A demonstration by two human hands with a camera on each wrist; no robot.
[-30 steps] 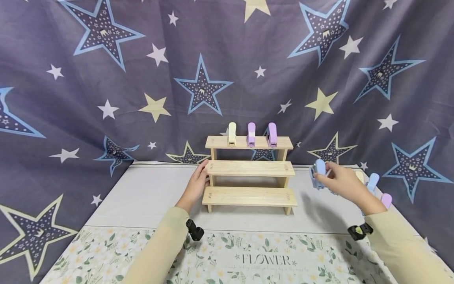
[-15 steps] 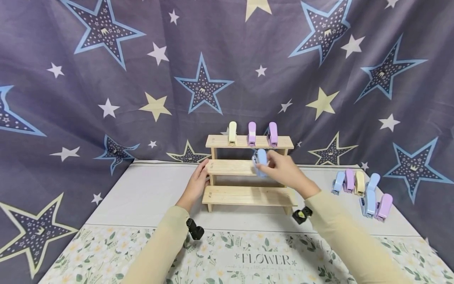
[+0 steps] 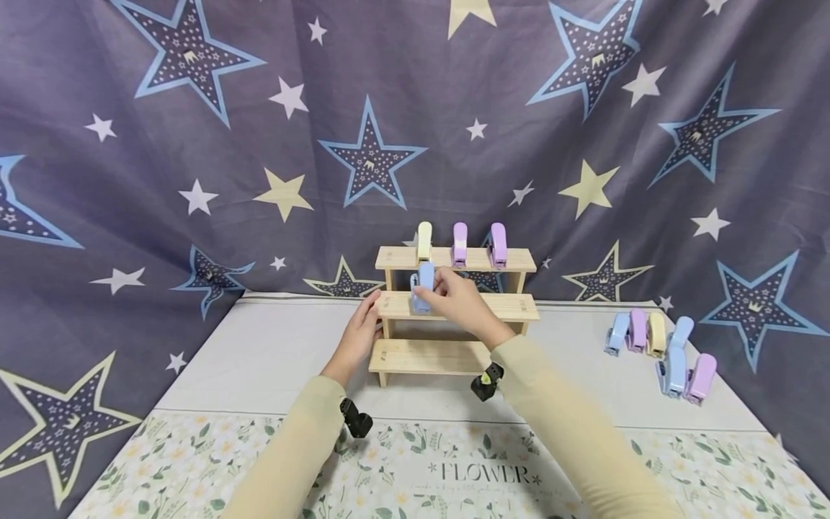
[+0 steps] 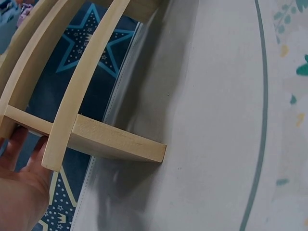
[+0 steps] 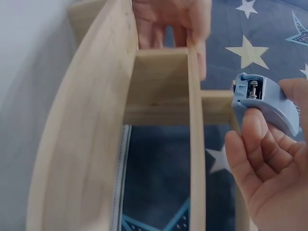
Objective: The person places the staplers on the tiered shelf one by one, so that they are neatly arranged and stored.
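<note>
My right hand point(image 3: 459, 297) pinches a light blue hole punch point(image 5: 269, 98) between thumb and fingers, its front opening showing a metal pin. In the head view the punch is upright at the left part of the middle tier of a three-tier wooden display stand point(image 3: 493, 306), its lower end right at the board. My left hand point(image 3: 360, 335) grips the left end of that tier; in the left wrist view its fingers point(image 4: 36, 156) reach around the side frame. On the top tier stand a pale yellow punch point(image 3: 424, 242) and two purple punches point(image 3: 460, 245).
On the white table at the right lie several more punches: blue point(image 3: 618, 333), purple point(image 3: 638, 330), yellow point(image 3: 657, 334), and others close together nearer me. A floral mat point(image 3: 194, 461) covers the front. A starry curtain point(image 3: 246, 158) hangs behind the stand.
My right hand has carried the blue punch leftward from the right side of the table, across the stand, to the left part of its middle tier. The left hand has stayed in place.
</note>
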